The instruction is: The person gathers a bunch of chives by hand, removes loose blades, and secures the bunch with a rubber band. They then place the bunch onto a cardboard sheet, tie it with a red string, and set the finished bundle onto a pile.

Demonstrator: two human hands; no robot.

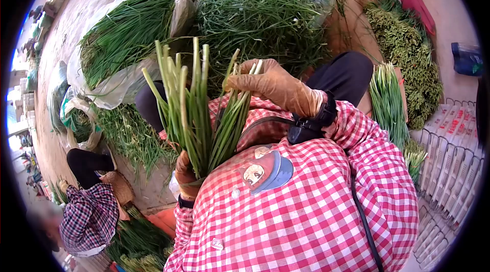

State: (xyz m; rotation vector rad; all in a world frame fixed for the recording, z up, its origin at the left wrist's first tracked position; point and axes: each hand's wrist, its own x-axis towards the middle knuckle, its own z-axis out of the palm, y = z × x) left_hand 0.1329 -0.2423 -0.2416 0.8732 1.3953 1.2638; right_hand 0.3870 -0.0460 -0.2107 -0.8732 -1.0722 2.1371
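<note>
In front of my chest stands a fanned bunch of green chive-like stems (191,106), their pale cut ends pointing up and away. My left hand (188,174), in a brownish glove, is wrapped round the lower part of this bunch, beside my checked shirt. My right hand (278,85), gloved too, pinches the pale upper ends of a few stems on the bunch's right side. Some of its fingers hide behind the stems and the glove. A dark strap circles the right wrist.
Ahead lie a plastic bag of long green leaves (130,32) and a heap of loose greens (260,21). To the right are neatly laid stems (389,101), a budded green pile (408,52) and plastic crates (454,144). Another person (89,216) sits at the lower left.
</note>
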